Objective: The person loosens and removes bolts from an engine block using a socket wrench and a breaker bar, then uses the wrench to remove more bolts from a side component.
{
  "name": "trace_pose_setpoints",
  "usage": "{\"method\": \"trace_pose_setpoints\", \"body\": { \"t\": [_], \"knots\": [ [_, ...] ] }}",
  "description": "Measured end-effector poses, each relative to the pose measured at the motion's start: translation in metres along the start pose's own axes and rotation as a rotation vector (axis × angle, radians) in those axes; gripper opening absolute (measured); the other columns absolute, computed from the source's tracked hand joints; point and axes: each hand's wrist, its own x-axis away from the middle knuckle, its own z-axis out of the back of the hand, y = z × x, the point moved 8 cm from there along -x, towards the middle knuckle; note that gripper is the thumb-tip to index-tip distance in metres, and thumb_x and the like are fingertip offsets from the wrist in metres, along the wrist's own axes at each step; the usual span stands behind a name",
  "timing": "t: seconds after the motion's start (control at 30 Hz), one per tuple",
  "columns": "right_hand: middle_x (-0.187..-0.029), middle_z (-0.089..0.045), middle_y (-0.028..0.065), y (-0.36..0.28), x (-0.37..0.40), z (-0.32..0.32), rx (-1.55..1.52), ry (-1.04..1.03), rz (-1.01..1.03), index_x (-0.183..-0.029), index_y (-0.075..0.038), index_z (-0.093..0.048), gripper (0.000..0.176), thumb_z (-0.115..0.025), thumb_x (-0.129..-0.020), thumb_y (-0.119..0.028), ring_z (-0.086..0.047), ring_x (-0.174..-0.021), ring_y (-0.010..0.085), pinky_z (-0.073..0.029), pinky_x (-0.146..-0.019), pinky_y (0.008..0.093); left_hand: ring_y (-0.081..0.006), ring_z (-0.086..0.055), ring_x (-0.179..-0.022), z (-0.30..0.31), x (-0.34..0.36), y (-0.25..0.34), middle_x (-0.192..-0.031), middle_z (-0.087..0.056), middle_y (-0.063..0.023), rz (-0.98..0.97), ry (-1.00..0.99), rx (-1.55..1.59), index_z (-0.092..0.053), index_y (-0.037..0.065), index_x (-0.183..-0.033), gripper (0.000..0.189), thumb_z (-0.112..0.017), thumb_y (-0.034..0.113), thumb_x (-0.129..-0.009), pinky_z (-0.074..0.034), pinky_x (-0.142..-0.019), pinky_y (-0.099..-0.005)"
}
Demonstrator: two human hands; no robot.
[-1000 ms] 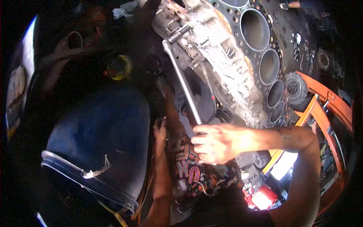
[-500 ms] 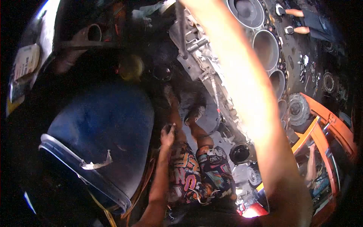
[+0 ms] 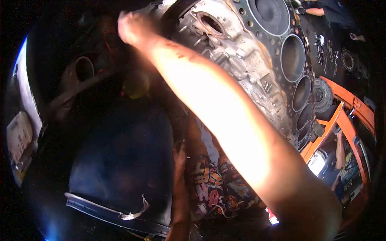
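Note:
My right arm stretches across the view, brightly lit. My right hand (image 3: 134, 29), at the upper left, is blurred and looks closed; whatever it may hold cannot be made out. It is left of the engine block (image 3: 245, 60), which has a row of large round cylinder bores (image 3: 292, 58). Low in the dim middle, my left hand (image 3: 179, 152) hangs beside my thigh, near a dark blue drum (image 3: 124, 160). Its fingers look curled, and any small thing in them is lost in shadow.
Orange metal frame (image 3: 337, 124) at right, with another person's arm (image 3: 339, 150) behind it. Small parts (image 3: 321, 48) and a toothed ring (image 3: 347, 60) lie on the dark floor. Another person's leg (image 3: 314, 11) shows at upper right. A pale box (image 3: 19, 135) is at far left.
My right hand has come into view, and its arm has swung left, uncovering more of the engine block. My left hand stays low by my thigh, now in deeper shadow. The view has shifted.

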Motion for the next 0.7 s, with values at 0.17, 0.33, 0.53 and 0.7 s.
{"method": "trace_pose_setpoints", "body": {
  "t": [0.17, 0.33, 0.53, 0.7],
  "knots": [
    [-0.105, -0.069, 0.0013, -0.005, 0.064, -0.13, -0.229, -0.395, -0.316, -0.099, -0.022, -0.073, 0.019, -0.057, -0.088, -0.022, -0.065, -0.094, 0.0196, -0.051, -0.069, 0.0372, -0.0213, -0.063, -0.088, 0.01, -0.037, -0.045, -0.118, -0.059, -0.0153, -0.213, -0.054, 0.249, -0.057, -0.001, -0.12, 0.058, -0.059, 0.048, -0.09, -0.054, -0.07, -0.0325],
    [-0.089, -0.066, 0.0053, -0.049, 0.258, -0.291, 0.001, -0.409, -0.156, -0.085, -0.015, -0.069, 0.019, -0.051, -0.088, -0.022, -0.062, -0.089, 0.0236, -0.045, -0.08, 0.0435, -0.0151, -0.064, -0.061, 0.009, -0.01, -0.002, -0.081, -0.068, -0.0088, 0.045, 0.075, 0.429, -0.059, 0.005, -0.119, 0.03, -0.053, 0.025, -0.098, -0.052, -0.049, -0.0288],
    [-0.077, -0.064, 0.0049, -0.056, 0.465, -0.247, 0.221, -0.706, 0.296, -0.073, -0.013, -0.065, 0.02, -0.051, -0.085, -0.02, -0.059, -0.081, 0.0234, -0.041, -0.08, 0.044, -0.0157, -0.06, -0.092, -0.003, -0.036, -0.073, -0.1, -0.065, -0.0115, -0.114, 0.055, 0.386, -0.063, 0.005, -0.113, 0.028, -0.058, 0.026, -0.096, -0.049, -0.078, -0.0282],
    [-0.072, -0.063, 0.0003, -0.04, 0.536, -0.054, 0.432, -1.002, 0.908, -0.066, -0.017, -0.065, 0.016, -0.056, -0.08, -0.017, -0.056, -0.072, 0.0192, -0.039, -0.067, 0.0387, -0.0185, -0.058, -0.091, -0.008, -0.014, -0.021, -0.106, -0.063, -0.0126, -0.1, -0.066, 0.35, -0.063, 0.001, -0.114, 0.042, -0.062, 0.036, -0.091, -0.048, -0.08, -0.0336]
  ]
}}
